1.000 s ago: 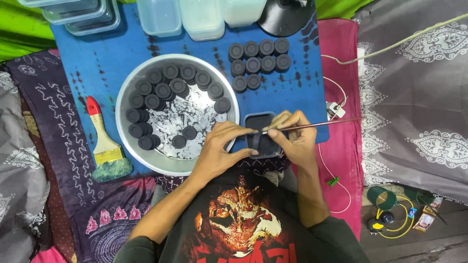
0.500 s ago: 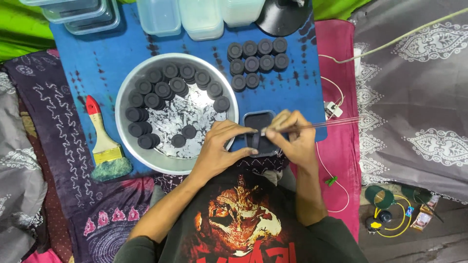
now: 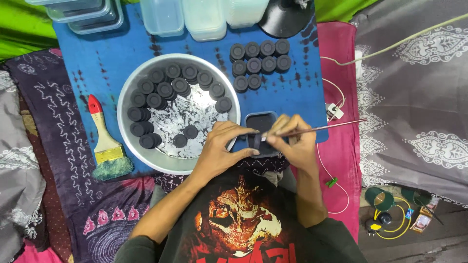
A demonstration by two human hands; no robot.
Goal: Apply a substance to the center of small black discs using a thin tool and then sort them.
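Observation:
My left hand [image 3: 225, 147] pinches a small black round disc [image 3: 257, 141] over a small dark square tray [image 3: 262, 122] on the blue cloth [image 3: 292, 97]. My right hand [image 3: 291, 141] holds a thin stick-like brush [image 3: 321, 128] whose tip meets the disc; its handle points right. Left of the hands stands a round metal bowl [image 3: 127, 146] with several black discs [image 3: 165, 90] along its inner wall and black residue on its floor. More black discs [image 3: 258, 61] lie in rows on the cloth beyond the tray.
A wide paintbrush with a red-tipped handle [image 3: 105, 141] lies left of the bowl. Clear plastic containers [image 3: 204, 17] line the far edge beside a black lamp base [image 3: 285, 17]. A white cable [image 3: 341, 112] runs over the pink cloth. Small gadgets [image 3: 390, 214] sit bottom right.
Both hands stay at the square tray with only slight shifts of the fingers and the brush; the bowl and discs have not moved.

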